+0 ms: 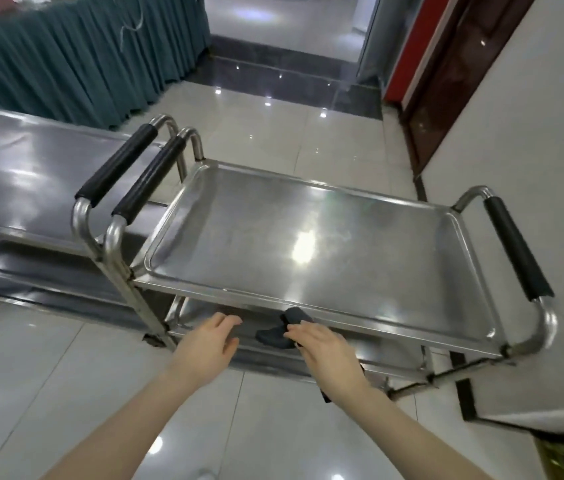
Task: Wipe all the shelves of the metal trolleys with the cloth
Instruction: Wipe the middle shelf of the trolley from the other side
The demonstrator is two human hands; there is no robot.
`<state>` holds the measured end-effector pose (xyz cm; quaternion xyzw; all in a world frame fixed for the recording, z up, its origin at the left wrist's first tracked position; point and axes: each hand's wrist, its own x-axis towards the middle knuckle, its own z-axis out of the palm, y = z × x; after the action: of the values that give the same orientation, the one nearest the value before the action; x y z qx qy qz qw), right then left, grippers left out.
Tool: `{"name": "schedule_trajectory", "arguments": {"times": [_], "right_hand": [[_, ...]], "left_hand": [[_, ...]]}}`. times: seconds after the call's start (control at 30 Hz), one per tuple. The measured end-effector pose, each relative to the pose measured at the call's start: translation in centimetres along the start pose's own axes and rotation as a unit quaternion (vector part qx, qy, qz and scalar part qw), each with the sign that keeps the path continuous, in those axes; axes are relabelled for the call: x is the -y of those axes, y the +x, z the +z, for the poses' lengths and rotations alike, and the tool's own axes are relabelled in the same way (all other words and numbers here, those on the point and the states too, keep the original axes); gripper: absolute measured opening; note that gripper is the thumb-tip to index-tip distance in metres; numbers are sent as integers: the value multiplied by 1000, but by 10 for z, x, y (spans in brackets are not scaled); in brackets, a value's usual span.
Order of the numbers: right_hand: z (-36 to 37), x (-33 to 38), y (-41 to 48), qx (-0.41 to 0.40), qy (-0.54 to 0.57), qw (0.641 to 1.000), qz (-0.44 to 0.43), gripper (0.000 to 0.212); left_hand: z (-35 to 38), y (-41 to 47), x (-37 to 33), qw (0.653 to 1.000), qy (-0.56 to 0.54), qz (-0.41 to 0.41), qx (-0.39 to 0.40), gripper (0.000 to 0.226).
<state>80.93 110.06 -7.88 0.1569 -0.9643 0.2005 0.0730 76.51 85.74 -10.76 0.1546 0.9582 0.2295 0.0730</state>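
Your left hand [204, 344] is open, fingers loose and a little bent, and it holds nothing. It hangs just in front of the lower shelf [270, 360] of the shiny metal trolley [308, 244] right in front of you. Your right hand [322, 348] holds the dark grey cloth [284, 329], with the fingers curled on it. The cloth sits at the front edge of that lower shelf, just under the rim of the flat top shelf [394, 271].

It looks like you are on the lower shelf now. The top shelf is bright and bare, but you can't tell from here if it is clean.

Next, you need to push the cloth in under the top shelf and rub it from side to side, all the way to the back. Bend down more, because most of that shelf is hidden from you. Your free hand could hold the frame so the trolley does not roll.

A second metal trolley [31, 174] stands touching it on the left, and its shelves need wiping too.

You can't read any words or labels anywhere, not even on the black foam handles [516, 247].
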Motion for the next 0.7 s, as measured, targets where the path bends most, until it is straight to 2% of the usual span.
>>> {"name": "schedule_trajectory", "arguments": {"times": [0.2,0.33,0.53,0.7], "right_hand": [[62,-19,-34,47,8,998,48,31],[126,-41,-29,41,0,999,24,43],[261,-107,12,-7,-44,999,-21,56],[356,-145,26,-42,-56,994,-88,45]], "left_hand": [[46,-16,35,999,-11,-38,19,31],[88,-7,73,1000,16,-21,13,31],[175,55,162,996,49,-11,-75,33],[245,99,215,988,77,29,-133,39]]}}
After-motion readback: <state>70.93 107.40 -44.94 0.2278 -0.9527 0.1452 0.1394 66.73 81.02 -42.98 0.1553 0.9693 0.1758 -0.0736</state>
